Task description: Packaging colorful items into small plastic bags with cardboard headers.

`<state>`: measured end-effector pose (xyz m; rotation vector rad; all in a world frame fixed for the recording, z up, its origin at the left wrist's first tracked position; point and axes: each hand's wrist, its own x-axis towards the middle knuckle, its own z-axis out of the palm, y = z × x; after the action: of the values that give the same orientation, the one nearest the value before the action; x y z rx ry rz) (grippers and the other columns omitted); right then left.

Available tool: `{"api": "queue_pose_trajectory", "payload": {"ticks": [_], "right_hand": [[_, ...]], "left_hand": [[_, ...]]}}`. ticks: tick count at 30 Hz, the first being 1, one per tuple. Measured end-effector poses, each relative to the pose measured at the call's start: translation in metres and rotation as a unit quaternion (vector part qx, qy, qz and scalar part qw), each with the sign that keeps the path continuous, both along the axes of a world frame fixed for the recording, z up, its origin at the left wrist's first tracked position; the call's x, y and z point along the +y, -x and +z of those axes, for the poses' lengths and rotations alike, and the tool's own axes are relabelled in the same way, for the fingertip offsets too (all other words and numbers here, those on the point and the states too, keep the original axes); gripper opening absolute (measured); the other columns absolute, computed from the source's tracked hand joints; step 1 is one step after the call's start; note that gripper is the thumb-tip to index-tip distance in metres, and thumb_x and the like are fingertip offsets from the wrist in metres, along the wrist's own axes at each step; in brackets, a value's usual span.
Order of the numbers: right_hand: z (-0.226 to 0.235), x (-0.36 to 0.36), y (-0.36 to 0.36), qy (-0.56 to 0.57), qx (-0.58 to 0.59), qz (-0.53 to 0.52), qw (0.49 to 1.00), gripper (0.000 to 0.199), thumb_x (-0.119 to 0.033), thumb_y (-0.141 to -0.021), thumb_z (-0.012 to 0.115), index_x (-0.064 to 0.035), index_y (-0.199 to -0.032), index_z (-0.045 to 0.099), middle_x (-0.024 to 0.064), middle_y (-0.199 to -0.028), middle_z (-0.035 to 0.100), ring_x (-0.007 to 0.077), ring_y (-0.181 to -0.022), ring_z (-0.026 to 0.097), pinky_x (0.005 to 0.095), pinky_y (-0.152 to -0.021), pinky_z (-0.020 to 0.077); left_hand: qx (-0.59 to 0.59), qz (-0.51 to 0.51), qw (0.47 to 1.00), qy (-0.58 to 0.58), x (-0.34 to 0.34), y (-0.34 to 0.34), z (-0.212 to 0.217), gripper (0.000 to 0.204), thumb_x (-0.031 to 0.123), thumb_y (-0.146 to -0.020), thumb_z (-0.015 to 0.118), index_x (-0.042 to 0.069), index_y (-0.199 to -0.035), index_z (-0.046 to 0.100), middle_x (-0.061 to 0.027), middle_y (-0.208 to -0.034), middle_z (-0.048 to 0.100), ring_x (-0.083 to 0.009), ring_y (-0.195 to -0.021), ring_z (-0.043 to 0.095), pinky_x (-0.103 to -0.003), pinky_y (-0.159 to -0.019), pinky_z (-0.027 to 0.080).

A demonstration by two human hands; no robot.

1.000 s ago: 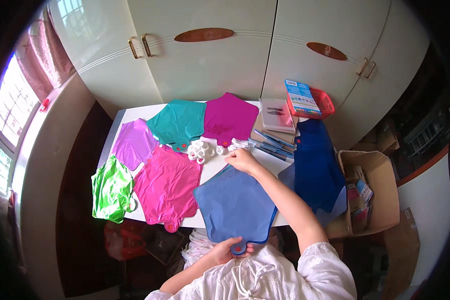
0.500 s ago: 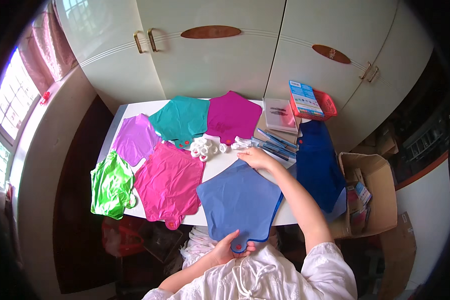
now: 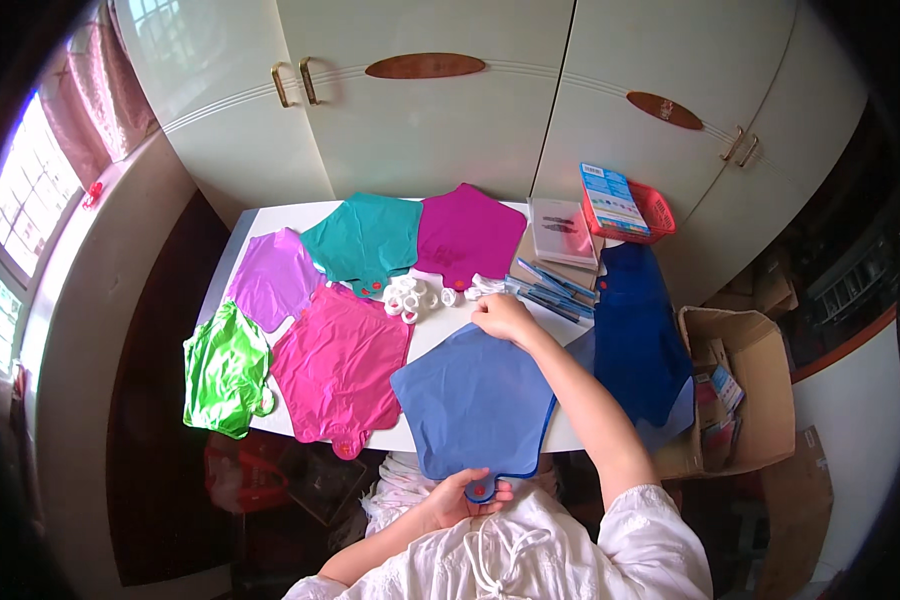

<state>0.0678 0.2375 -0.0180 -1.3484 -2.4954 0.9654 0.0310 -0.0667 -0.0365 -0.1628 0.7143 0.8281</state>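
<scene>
Pinching the blue balloon neck, left hand; right hand outstretched.

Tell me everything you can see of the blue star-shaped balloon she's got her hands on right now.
The blue balloon is a flat, uninflated star of smooth, matte-looking film with a darker blue seam along its right edge. It lies on the near edge of the white table, its narrow neck hanging off toward the person and ending in a small red valve. The left hand pinches that neck; the right hand rests on its far tip. Its left point lies beside the pink balloon.
</scene>
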Motion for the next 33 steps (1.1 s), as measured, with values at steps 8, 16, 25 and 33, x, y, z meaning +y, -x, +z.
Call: {"api": "queue_pose_trajectory", "payload": {"ticks": [8,16,25,33], "right_hand": [[0.037,-0.020,0.014,-0.043,-0.109,-0.003,0.993,0.026,-0.032,-0.075,0.063,-0.0078,-0.078,0.069,0.0122,-0.076,0.068,0.0252,-0.075,0.067,0.0378,-0.068,0.0504],[0.003,-0.001,0.001,-0.014,0.044,0.019,0.999,0.022,-0.027,-0.076,0.067,-0.0049,-0.078,0.068,0.0123,-0.074,0.068,0.0221,-0.069,0.065,0.0345,-0.066,0.0494],[0.010,0.010,-0.020,-0.005,0.055,0.072,0.996,0.029,-0.031,-0.080,0.073,-0.0028,-0.081,0.066,0.0108,-0.075,0.065,0.0179,-0.068,0.060,0.0323,-0.063,0.0463],[0.003,0.008,-0.036,0.165,0.119,0.069,0.977,0.027,-0.017,-0.082,0.069,0.0002,-0.101,0.062,0.0041,-0.088,0.064,0.0113,-0.078,0.058,0.0277,-0.069,0.0472]], "left_hand": [[-0.004,0.007,1.000,-0.003,-0.007,0.001,-0.026,0.038,0.029,-0.092,0.052,-0.004,-0.109,0.055,-0.0142,-0.100,0.064,-0.0262,-0.092,0.064,-0.037,-0.082,0.053],[-0.032,0.036,0.999,-0.007,-0.001,0.003,-0.013,0.037,0.031,-0.095,0.048,-0.003,-0.108,0.052,-0.0155,-0.097,0.063,-0.0261,-0.087,0.063,-0.038,-0.078,0.053],[0.014,0.051,0.998,0.018,0.007,0.000,-0.016,0.022,0.022,-0.097,0.049,0.002,-0.104,0.051,-0.0120,-0.088,0.063,-0.0195,-0.074,0.059,-0.034,-0.070,0.054],[0.079,0.017,0.996,-0.020,0.004,0.003,-0.011,0.017,0.020,-0.096,0.052,0.003,-0.095,0.054,-0.0083,-0.081,0.061,-0.0155,-0.068,0.054,-0.030,-0.066,0.050]]}}
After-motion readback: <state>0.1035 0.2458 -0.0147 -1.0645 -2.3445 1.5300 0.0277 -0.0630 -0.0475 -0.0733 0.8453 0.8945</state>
